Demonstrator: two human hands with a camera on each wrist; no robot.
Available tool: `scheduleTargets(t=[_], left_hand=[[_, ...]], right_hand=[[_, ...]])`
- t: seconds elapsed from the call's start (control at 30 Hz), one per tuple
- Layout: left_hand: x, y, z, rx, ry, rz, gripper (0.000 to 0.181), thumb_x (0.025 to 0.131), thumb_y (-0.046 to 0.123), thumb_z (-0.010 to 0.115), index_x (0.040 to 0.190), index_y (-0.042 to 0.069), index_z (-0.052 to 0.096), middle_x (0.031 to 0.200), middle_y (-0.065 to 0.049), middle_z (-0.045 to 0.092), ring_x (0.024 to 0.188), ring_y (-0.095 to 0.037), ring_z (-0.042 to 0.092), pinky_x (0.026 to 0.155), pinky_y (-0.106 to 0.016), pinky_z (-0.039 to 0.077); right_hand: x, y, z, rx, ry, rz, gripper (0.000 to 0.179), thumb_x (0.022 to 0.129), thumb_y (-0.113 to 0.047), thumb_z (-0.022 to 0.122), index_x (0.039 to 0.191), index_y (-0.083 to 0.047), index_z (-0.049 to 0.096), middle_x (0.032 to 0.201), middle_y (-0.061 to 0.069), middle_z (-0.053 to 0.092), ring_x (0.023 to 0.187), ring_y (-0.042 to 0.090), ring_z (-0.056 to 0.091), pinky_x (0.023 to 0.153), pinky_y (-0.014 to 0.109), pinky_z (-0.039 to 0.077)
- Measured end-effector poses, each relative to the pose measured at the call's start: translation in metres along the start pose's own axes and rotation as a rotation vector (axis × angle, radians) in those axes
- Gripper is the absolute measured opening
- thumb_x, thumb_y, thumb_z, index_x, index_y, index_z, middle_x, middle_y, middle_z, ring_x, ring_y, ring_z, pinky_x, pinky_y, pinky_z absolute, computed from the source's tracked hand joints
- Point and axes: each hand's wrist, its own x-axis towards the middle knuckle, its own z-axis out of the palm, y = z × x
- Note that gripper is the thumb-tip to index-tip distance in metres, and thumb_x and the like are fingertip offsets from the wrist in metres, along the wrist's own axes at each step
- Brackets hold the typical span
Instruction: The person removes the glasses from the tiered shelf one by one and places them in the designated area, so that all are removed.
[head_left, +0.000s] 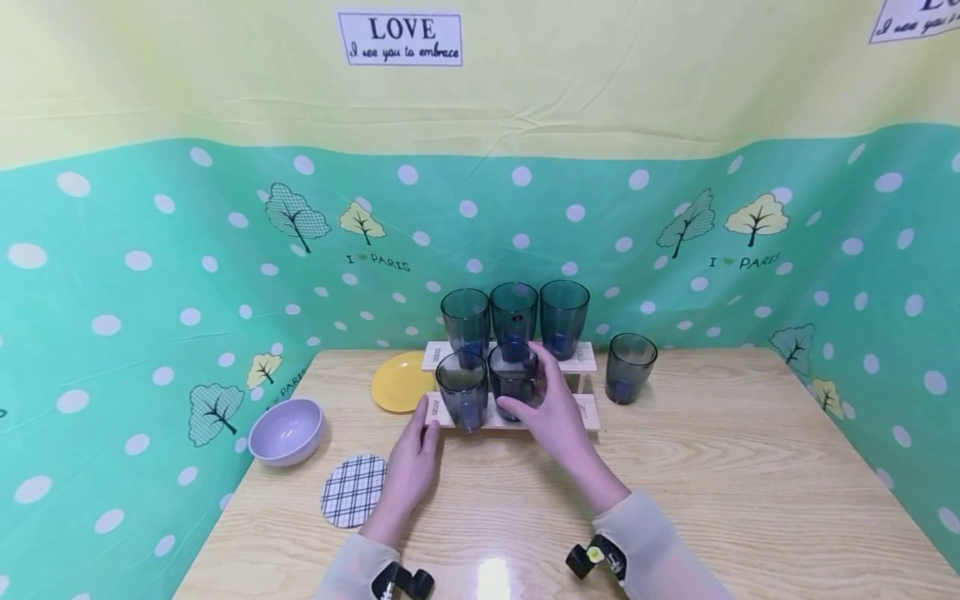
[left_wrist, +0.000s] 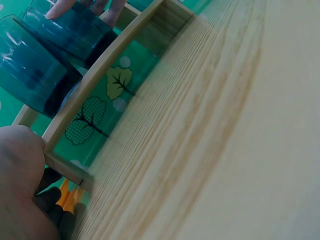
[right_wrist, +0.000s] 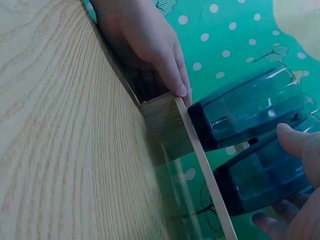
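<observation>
A two-tier wooden rack [head_left: 589, 412] stands at the back of the table. My left hand [head_left: 411, 460] grips the left end of its lower front tier, the thumb [right_wrist: 174, 82] at the board's edge. On that tier two dark tinted glasses stand side by side. My right hand [head_left: 557, 414] holds the right one, a glass [head_left: 512, 382], with thumb and fingers on opposite sides of it. The other glass [head_left: 461, 390] stands left of it, close beside. Three more dark glasses [head_left: 564, 321] stand in a row on the upper rear tier.
Right of the rack a single dark glass [head_left: 630, 371] stands on the table. A yellow plate [head_left: 397, 383] lies at the rack's left, partly behind it. Farther left are a lilac bowl [head_left: 287, 433] and a round checked coaster [head_left: 352, 492]. A patterned cloth [head_left: 480, 208] hangs behind.
</observation>
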Motion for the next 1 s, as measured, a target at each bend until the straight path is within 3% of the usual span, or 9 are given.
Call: scheduleTargets(t=[0.2, 0.67, 1.0], left_hand=[[0.0, 0.001, -0.001, 0.004, 0.0, 0.001, 0.061, 0.121, 0.034, 0.047, 0.175, 0.011, 0.031, 0.177, -0.012, 0.036, 0.16, -0.038, 0.038, 0.131, -0.055, 0.032], [-0.001, 0.0, -0.001, 0.007, 0.001, 0.014, 0.061, 0.121, 0.035, 0.046, 0.175, 0.011, 0.03, 0.177, -0.013, 0.035, 0.16, -0.038, 0.038, 0.131, -0.055, 0.032], [-0.001, 0.002, -0.002, -0.008, -0.002, 0.008, 0.062, 0.121, 0.035, 0.046, 0.176, 0.011, 0.03, 0.177, -0.012, 0.035, 0.16, -0.038, 0.038, 0.131, -0.056, 0.032]], right_hand=[[0.0, 0.001, 0.001, -0.017, 0.002, 0.006, 0.104, 0.091, -0.026, 0.095, 0.172, -0.036, 0.031, 0.169, 0.012, 0.046, 0.153, 0.036, 0.049, 0.124, 0.053, 0.046], [-0.001, 0.0, -0.001, -0.039, 0.03, 0.022, 0.102, 0.089, -0.025, 0.097, 0.17, -0.037, 0.037, 0.151, 0.015, 0.062, 0.134, 0.037, 0.066, 0.11, 0.055, 0.058], [-0.007, -0.004, -0.009, -0.037, 0.039, 0.035, 0.101, 0.089, -0.024, 0.097, 0.17, -0.037, 0.038, 0.149, 0.014, 0.063, 0.13, 0.038, 0.067, 0.108, 0.054, 0.06]])
